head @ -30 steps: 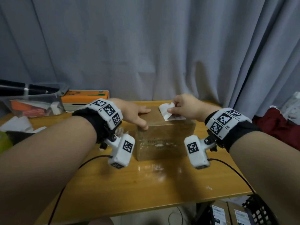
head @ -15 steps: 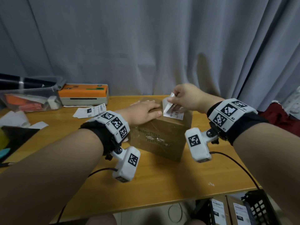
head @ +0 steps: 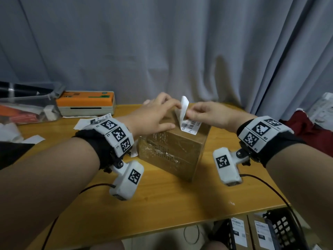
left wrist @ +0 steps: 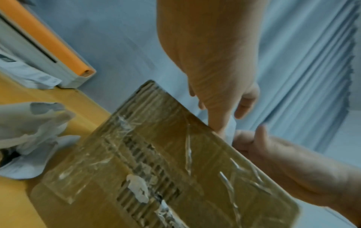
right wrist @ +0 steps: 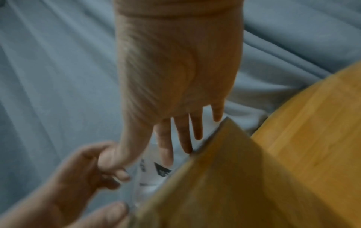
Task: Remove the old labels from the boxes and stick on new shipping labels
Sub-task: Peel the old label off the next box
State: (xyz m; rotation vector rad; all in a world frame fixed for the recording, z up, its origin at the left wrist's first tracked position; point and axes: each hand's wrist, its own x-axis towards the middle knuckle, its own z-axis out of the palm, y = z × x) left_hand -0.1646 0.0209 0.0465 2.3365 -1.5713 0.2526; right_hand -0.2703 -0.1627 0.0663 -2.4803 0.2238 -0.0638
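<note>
Motion blur smears the label (right wrist: 154, 174) print in the right wrist view, leaving it unreadable

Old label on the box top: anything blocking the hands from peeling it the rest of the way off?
Nothing visible. The right hand pinches the lifted end of the old label; the left hand presses the cardboard box beside it, clear of the stuck part.

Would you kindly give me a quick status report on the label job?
Left hand flat, steadying cardboard box. Right hand pinching old label, half peeled. Nothing in the way.
</note>
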